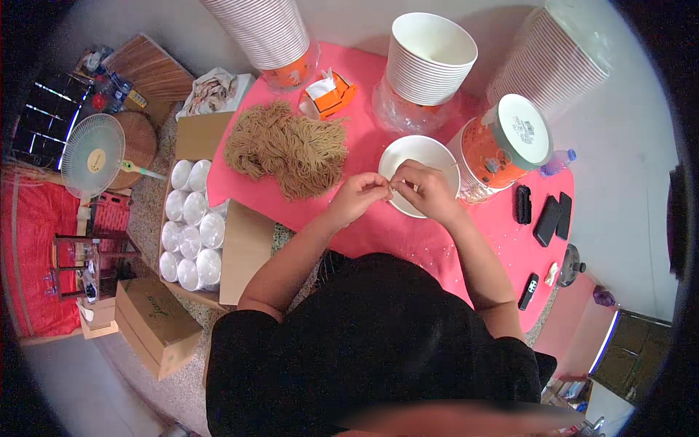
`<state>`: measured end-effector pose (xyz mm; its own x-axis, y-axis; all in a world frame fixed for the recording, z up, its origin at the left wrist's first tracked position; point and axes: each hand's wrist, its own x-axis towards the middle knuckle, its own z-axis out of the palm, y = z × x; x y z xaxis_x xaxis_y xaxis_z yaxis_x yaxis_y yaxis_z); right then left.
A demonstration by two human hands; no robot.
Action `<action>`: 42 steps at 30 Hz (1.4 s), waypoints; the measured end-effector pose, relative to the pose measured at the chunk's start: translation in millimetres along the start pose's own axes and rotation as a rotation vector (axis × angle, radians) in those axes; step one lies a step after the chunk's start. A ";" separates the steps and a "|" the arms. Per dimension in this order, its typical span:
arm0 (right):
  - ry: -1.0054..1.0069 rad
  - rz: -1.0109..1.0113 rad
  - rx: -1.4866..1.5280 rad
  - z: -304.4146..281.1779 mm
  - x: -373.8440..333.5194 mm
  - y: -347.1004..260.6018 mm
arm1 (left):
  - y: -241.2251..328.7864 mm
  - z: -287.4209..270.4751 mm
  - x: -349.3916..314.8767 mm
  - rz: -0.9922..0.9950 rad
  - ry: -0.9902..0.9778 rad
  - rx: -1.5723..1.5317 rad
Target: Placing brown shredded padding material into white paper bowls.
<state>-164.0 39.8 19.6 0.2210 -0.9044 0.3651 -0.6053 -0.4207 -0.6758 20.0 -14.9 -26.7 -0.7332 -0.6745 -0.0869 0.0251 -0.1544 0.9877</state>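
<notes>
Over the near left part of a white paper bowl (416, 148), my left hand (360, 197) and my right hand (427, 191) meet with thumbs and forefingers pinched together. Whatever lies between the fingertips is too small to make out. The bowl stands on a table with a pink cover (364, 237). Left of it rests a heap of tan yarn-like strands (287, 149). Small white specks are scattered over the cover around the bowl and to its right. On the bowl's right stand orange-printed paper buckets (486, 154), with one upside down on top.
Tall bucket stacks (431, 69) line the table's back. An orange tissue pack (331, 95) lies behind the yarn. To the right are a black phone-like slab (547, 220), a black case (523, 205) and a bottle (558, 162). An open carton (251, 251) of wrapped white cups and a fan (93, 156) stand left.
</notes>
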 end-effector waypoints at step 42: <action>-0.009 0.468 0.508 24.7 -15.6 -4.4 | -8.5 12.3 -5.6 0.012 0.247 -0.239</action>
<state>-145.9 54.0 1.1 0.0312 -0.9986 -0.0424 -0.2051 0.0351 -0.9781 15.5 -0.9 -33.0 -0.5457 -0.8273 -0.1332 0.2126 -0.2904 0.9330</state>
